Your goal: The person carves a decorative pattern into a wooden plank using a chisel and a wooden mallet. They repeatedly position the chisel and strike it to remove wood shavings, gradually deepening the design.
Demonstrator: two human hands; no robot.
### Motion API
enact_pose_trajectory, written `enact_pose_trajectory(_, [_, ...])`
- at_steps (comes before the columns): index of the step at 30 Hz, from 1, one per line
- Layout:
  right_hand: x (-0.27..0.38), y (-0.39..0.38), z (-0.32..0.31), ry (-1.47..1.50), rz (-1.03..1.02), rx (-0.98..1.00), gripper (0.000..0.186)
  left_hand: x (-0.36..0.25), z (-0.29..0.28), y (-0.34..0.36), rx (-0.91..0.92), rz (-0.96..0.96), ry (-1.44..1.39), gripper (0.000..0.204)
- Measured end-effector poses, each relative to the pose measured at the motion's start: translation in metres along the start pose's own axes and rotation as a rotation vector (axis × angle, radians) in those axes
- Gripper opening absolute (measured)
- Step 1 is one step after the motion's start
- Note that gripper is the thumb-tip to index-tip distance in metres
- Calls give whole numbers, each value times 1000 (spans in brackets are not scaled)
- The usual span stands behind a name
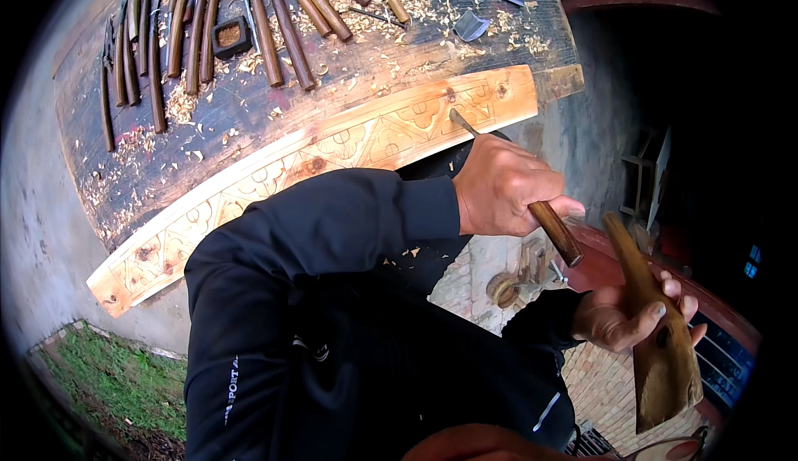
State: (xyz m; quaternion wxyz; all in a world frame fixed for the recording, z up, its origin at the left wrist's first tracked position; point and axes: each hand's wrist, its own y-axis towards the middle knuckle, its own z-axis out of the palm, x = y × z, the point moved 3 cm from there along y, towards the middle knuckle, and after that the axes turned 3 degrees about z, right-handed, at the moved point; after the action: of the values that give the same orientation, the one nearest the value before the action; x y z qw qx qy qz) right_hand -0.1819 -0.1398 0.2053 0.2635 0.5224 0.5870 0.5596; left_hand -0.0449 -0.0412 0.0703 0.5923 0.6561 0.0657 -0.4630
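My left hand [509, 185] is wrapped round the wooden handle [555, 232] of a carving chisel. The chisel's metal blade [464, 123] reaches the carved face of a long pale wooden board [395, 138], near its right end. Outlined and cut patterns of curves and triangles run along this board, which has several knots. Off to the right, clear of the board, my right hand [629, 318] grips a worn wooden mallet [667, 378] around its middle. The mallet's narrow end points up toward the chisel handle, and its wide end hangs lower.
Many wooden-handled carving tools [208, 33] lie along the back of the dark workbench [241, 120], around a small square black box [231, 37]. Wood shavings [181, 102] are scattered there. Dark shiny pieces [471, 26] lie at the far right. Grass [108, 386] grows at lower left.
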Motion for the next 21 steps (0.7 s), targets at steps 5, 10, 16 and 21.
enact_pose_trajectory(5, [-3, -17, 6, -723, -34, 498, 56, 1, 4, -5, 36, 33, -18, 50])
enact_pose_trajectory(10, [-8, -40, -7, -731, 164, 265, 52, 1, 15, -10, 140, 101, 61, 50])
enact_pose_trajectory(16, [-13, -54, -27, -585, 226, 166, 61, -8, 24, -19, 254, 324, 34, 53])
enact_pose_trajectory(21, [-15, -54, -25, -527, 238, 178, 62, -5, 25, -16, 242, 292, 32, 53])
